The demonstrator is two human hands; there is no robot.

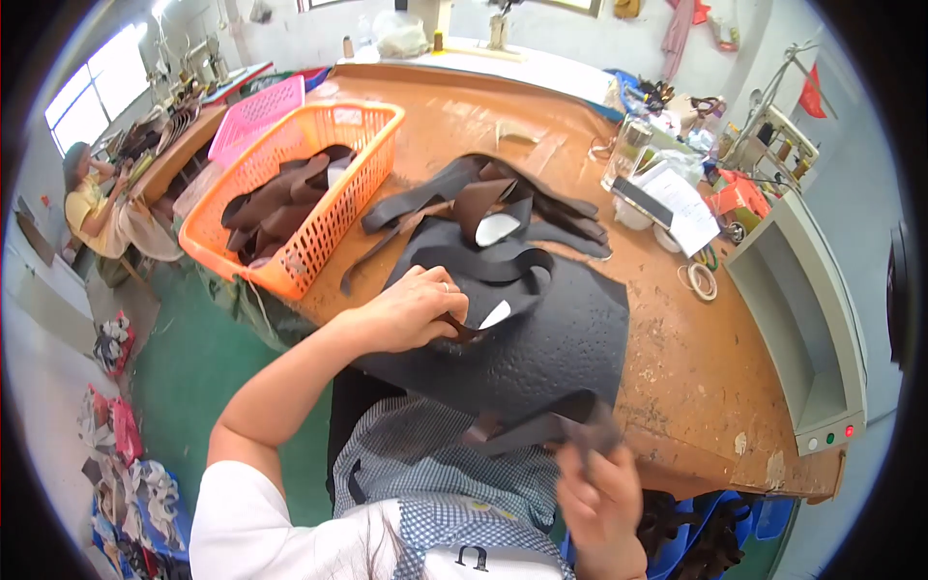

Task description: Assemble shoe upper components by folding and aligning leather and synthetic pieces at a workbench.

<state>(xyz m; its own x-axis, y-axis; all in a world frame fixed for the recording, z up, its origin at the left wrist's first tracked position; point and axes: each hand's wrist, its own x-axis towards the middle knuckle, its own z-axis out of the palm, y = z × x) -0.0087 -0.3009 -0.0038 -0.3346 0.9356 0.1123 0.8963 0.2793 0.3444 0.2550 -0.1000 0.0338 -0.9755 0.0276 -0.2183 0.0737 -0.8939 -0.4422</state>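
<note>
My left hand [418, 307] is closed on the end of a dark brown leather-like strip [466, 332], just above a black mat [551, 348] on the table. That strip curls up to the right, with a white patch beside it. At the table's near edge my right hand [601, 498], smeared by motion, grips a bundle of dark strips [590, 430]; how many cannot be made out. Beyond the mat lies a loose heap of dark brown and black pieces [478, 193], some with white patches.
An orange basket [333, 217] with brown pieces stands at left, a pink basket [253, 116] behind it. At right are a phone [643, 205], papers [688, 213], tape rolls [698, 280] and a grey machine [807, 319]. Blue bins sit below right; another person [92, 208] sits far left.
</note>
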